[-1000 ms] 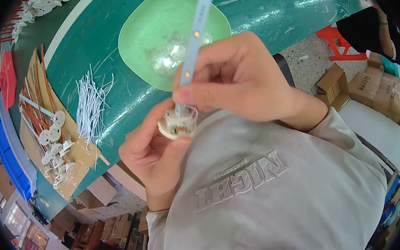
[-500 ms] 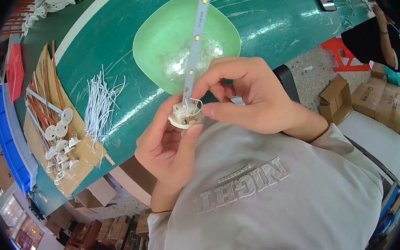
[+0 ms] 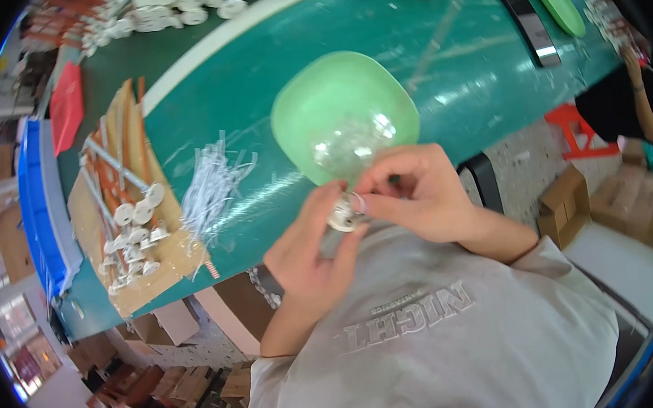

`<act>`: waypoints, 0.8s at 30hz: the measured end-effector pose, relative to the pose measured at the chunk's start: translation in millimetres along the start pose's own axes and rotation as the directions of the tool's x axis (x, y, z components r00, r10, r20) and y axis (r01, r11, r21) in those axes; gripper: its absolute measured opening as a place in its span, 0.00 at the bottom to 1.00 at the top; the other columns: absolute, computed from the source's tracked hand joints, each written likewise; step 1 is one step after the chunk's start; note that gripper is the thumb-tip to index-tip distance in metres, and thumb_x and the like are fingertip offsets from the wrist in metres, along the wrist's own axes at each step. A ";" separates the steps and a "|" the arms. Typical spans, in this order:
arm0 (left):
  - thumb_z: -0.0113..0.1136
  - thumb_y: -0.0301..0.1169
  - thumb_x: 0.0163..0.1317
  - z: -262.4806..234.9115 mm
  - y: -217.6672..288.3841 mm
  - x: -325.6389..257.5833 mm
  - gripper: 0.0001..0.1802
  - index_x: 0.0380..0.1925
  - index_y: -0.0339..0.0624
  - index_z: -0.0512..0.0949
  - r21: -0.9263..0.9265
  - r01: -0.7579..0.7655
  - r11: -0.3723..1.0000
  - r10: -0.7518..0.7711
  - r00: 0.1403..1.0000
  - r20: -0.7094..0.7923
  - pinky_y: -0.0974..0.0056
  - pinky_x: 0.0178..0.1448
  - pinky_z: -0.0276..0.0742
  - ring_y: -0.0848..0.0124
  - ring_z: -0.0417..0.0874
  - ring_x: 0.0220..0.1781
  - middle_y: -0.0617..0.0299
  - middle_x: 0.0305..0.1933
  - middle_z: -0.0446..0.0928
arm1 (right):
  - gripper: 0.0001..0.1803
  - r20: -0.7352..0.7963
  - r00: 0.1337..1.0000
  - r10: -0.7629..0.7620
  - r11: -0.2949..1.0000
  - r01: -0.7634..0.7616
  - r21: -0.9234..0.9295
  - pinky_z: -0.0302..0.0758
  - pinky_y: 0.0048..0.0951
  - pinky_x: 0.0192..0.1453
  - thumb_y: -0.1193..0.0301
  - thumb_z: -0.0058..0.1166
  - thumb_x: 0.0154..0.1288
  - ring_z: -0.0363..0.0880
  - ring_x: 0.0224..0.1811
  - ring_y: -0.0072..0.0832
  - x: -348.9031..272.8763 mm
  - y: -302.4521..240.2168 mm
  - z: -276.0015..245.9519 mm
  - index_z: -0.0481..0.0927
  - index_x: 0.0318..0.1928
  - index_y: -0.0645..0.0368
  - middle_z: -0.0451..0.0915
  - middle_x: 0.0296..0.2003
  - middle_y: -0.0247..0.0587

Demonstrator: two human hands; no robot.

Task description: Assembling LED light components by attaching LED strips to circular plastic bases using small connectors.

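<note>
- A small white round fitting (image 3: 343,216) is held between both hands, in front of the chest and just off the near edge of the desk (image 3: 438,65).
- The left hand (image 3: 309,255) is cupped under the fitting, its fingers (image 3: 325,208) closed against the left side of the part.
- The right hand (image 3: 418,197) is brought in from the right; its fingers (image 3: 367,189) are pinched onto the top of the fitting, where a thin metal loop is seen.
- Whether anything else is gripped in the right hand cannot be told.
- A green bowl (image 3: 344,110) is set on the desk just beyond the hands; small clear parts (image 3: 352,144) are seen inside it, too blurred to be identified.
- A heap of white wires (image 3: 214,186) is spread on the desk to the left of the bowl, near it but apart.
- Further left, a cardboard sheet (image 3: 141,287) is laid at the desk corner; white fittings on stalks (image 3: 134,219) are piled on it.
- A blue crate (image 3: 35,204) is placed beside the cardboard, off the desk's left end.
- More white parts (image 3: 173,5) are gathered along the far edge of the desk.
- A dark flat device (image 3: 531,23) and a green lid (image 3: 560,5) are lying at the far right of the desk.
- Another person's arm (image 3: 644,98) is seen at the right rim, well apart from the hands.
- Cardboard boxes (image 3: 572,204) are stood on the floor to the right.
</note>
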State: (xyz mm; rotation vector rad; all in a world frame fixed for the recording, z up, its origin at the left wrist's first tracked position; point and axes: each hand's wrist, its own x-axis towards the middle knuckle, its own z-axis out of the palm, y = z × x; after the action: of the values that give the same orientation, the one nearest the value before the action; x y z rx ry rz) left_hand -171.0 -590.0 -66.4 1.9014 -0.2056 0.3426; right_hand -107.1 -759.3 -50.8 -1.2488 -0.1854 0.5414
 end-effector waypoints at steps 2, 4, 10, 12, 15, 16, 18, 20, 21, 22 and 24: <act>0.71 0.21 0.49 -5.5 1.4 5.5 0.25 0.49 0.28 0.77 0.165 -0.113 0.980 0.109 0.994 0.031 0.63 0.49 0.82 0.53 0.86 0.47 0.42 0.49 0.81 | 0.04 0.005 0.998 -0.056 0.993 0.056 -0.103 0.60 0.19 0.29 0.83 0.63 0.56 0.65 0.27 0.13 -1.7 9.1 -3.7 0.83 0.33 0.65 0.76 0.27 0.30; 0.71 0.21 0.49 -9.6 0.3 9.4 0.25 0.49 0.28 0.77 0.172 -0.135 0.976 0.134 0.991 0.013 0.63 0.48 0.83 0.54 0.86 0.47 0.43 0.48 0.81 | 0.04 -0.037 0.988 -0.147 0.966 0.135 -0.220 0.60 0.19 0.30 0.84 0.62 0.57 0.66 0.27 0.14 0.3 9.4 -3.4 0.82 0.32 0.65 0.75 0.28 0.31; 0.64 0.21 0.59 -65.2 -19.9 -1.8 0.23 0.55 0.33 0.74 -0.719 -0.086 0.690 -0.235 0.913 -0.334 0.56 0.59 0.78 0.52 0.79 0.58 0.44 0.58 0.75 | 0.03 -0.223 0.877 -0.425 0.895 0.370 -0.250 0.62 0.18 0.29 0.82 0.55 0.63 0.66 0.27 0.16 5.7 -5.8 -33.7 0.77 0.37 0.64 0.71 0.30 0.30; 0.60 0.22 0.63 -105.1 -16.6 4.6 0.21 0.56 0.33 0.71 -0.862 -0.300 0.408 -0.302 0.846 -0.438 0.55 0.61 0.77 0.54 0.75 0.63 0.44 0.61 0.71 | 0.03 -0.247 0.862 -0.443 0.893 0.401 -0.202 0.62 0.18 0.28 0.81 0.54 0.64 0.66 0.27 0.16 6.4 -9.4 -48.9 0.77 0.38 0.63 0.72 0.30 0.30; 0.56 0.24 0.67 -148.5 -13.4 7.1 0.18 0.56 0.33 0.70 -0.746 -0.418 0.518 -0.236 0.769 -0.594 0.58 0.60 0.78 0.58 0.76 0.61 0.45 0.61 0.71 | 0.02 -0.350 0.830 -0.434 0.901 0.391 -0.191 0.62 0.18 0.27 0.80 0.53 0.66 0.66 0.26 0.15 4.9 -7.7 -64.3 0.76 0.38 0.63 0.73 0.30 0.30; 0.53 0.25 0.69 -161.6 -16.0 6.1 0.17 0.56 0.34 0.70 -0.648 -0.422 0.634 -0.164 0.745 -0.646 0.60 0.59 0.78 0.60 0.78 0.58 0.46 0.59 0.72 | 0.01 -0.367 0.827 -0.426 0.905 0.381 -0.191 0.62 0.18 0.27 0.80 0.53 0.66 0.66 0.25 0.15 3.2 -7.4 -66.7 0.76 0.38 0.63 0.73 0.30 0.30; 0.52 0.24 0.69 -196.2 -30.2 1.0 0.17 0.57 0.35 0.70 -0.502 -0.333 0.798 -0.120 0.728 -0.674 0.63 0.57 0.77 0.63 0.79 0.54 0.48 0.59 0.72 | 0.02 -0.395 0.822 -0.410 0.912 0.362 -0.194 0.63 0.18 0.27 0.80 0.54 0.66 0.66 0.25 0.14 2.2 -5.5 -69.1 0.76 0.38 0.63 0.73 0.29 0.30; 0.52 0.25 0.70 -210.7 -34.4 11.5 0.14 0.54 0.37 0.73 -0.226 -0.146 0.963 -0.076 0.658 -0.749 0.68 0.43 0.76 0.74 0.79 0.38 0.54 0.50 0.77 | 0.02 -0.377 0.835 -0.400 0.913 0.330 -0.238 0.63 0.18 0.27 0.80 0.54 0.65 0.67 0.25 0.14 -0.2 -3.0 -70.5 0.77 0.38 0.63 0.73 0.28 0.30; 0.52 0.25 0.70 -218.7 -34.6 11.6 0.14 0.54 0.37 0.73 -0.223 -0.152 0.963 -0.069 0.660 -0.748 0.68 0.43 0.76 0.74 0.79 0.38 0.54 0.50 0.77 | 0.02 -0.365 0.850 -0.380 0.915 0.287 -0.284 0.63 0.17 0.27 0.80 0.55 0.65 0.67 0.25 0.14 -0.3 -2.4 -70.9 0.77 0.37 0.63 0.73 0.28 0.30; 0.55 0.27 0.69 -231.6 -37.5 11.0 0.13 0.50 0.33 0.75 -0.022 0.186 0.982 -0.146 0.685 -0.713 0.70 0.41 0.75 0.74 0.80 0.36 0.57 0.42 0.79 | 0.02 -0.374 0.843 -0.387 0.913 0.293 -0.285 0.63 0.17 0.27 0.80 0.55 0.65 0.67 0.25 0.14 0.2 -2.0 -70.6 0.77 0.37 0.63 0.73 0.28 0.30; 0.63 0.35 0.64 -255.2 -49.0 3.2 0.17 0.41 0.28 0.80 0.414 0.466 0.782 -0.043 0.703 -0.710 0.73 0.32 0.72 0.77 0.79 0.27 0.61 0.27 0.80 | 0.02 -0.349 0.854 -0.385 0.894 0.252 -0.371 0.63 0.16 0.28 0.81 0.57 0.63 0.68 0.26 0.13 -4.3 -5.6 -67.3 0.78 0.36 0.63 0.73 0.27 0.28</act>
State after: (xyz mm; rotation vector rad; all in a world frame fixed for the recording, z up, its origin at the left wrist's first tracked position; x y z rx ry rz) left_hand -187.9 -333.7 -26.8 2.2074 0.7559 0.9503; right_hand -81.0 -819.7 -66.4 -1.5750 -0.1198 -0.0615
